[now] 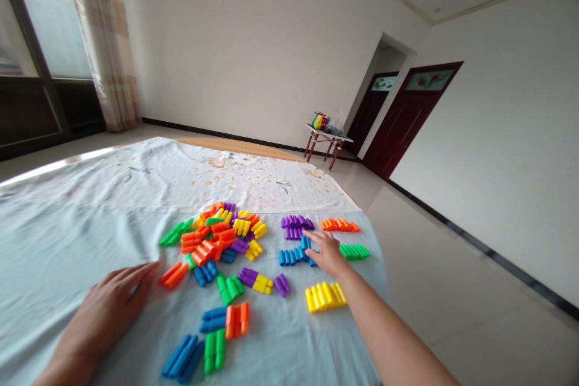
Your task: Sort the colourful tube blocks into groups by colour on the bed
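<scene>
My left hand (111,304) lies flat on the light blue cloth, fingers stretched, beside an orange tube-shaped plastic piece (174,275) and holding nothing. At the right, my right hand (328,252) pinches a blue tube-shaped plastic piece (306,243) between thumb and fingers, at the end of a blue row (291,257). Behind the fingertips are purple pieces (297,223). Orange (339,225), green (355,251) and yellow rows (325,297) lie around this hand. Between the hands is a mixed-colour heap (217,235).
Loose blue (183,357), green (214,351) and orange pieces (237,320) lie near the front. A floral white cloth (244,178) covers the table's far part. Beyond it, a small table (328,132) holds bags, near a dark red door (409,117).
</scene>
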A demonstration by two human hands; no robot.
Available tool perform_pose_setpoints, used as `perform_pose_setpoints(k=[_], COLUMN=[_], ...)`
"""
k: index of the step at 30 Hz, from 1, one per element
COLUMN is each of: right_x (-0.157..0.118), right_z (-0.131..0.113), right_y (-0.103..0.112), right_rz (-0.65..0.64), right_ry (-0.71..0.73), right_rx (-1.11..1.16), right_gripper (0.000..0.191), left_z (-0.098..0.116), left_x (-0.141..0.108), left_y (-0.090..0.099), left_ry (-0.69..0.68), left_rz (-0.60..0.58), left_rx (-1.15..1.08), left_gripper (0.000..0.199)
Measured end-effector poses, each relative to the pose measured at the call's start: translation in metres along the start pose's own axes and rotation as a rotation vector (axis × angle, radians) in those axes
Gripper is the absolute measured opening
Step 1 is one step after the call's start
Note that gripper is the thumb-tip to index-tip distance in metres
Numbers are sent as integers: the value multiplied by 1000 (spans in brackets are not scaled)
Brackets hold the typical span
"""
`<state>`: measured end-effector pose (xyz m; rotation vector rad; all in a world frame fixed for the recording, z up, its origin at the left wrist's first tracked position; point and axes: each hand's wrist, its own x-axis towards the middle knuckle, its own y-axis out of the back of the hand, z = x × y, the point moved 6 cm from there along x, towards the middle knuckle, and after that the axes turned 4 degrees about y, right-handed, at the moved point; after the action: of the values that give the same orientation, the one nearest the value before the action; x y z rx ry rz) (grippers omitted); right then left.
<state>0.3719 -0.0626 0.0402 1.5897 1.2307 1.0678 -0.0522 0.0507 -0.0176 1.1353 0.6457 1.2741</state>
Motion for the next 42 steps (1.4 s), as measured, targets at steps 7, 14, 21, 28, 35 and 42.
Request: perform_pose_setpoints(k=[7,14,21,28,35,42], right_x=[-3,-5,-1,3,-2,-1], right_z=[-35,-39,-18,-13,-17,-9], right_y=[-17,-21,-8,-24,-25,-5], right_rz=[-53,-79,-99,-163,-165,-100], right_ry=[149,164,117,92,117,112], right_rx=[62,83,70,39,27,74], right_gripper=[53,54,62,65,64,63], left_z=[-2,-1,3,1,1,2], left_x=[0,0,0,0,0,1], left_y=[-2,-1,4,2,1,1], left_ry=[-16,-35,-26,-18,-4,25], left_rz=[-16,18,27,9,-21,-55], left_rx=[-3,-21,-32,-13,1,9], left_gripper=[51,47,46,48,50,54])
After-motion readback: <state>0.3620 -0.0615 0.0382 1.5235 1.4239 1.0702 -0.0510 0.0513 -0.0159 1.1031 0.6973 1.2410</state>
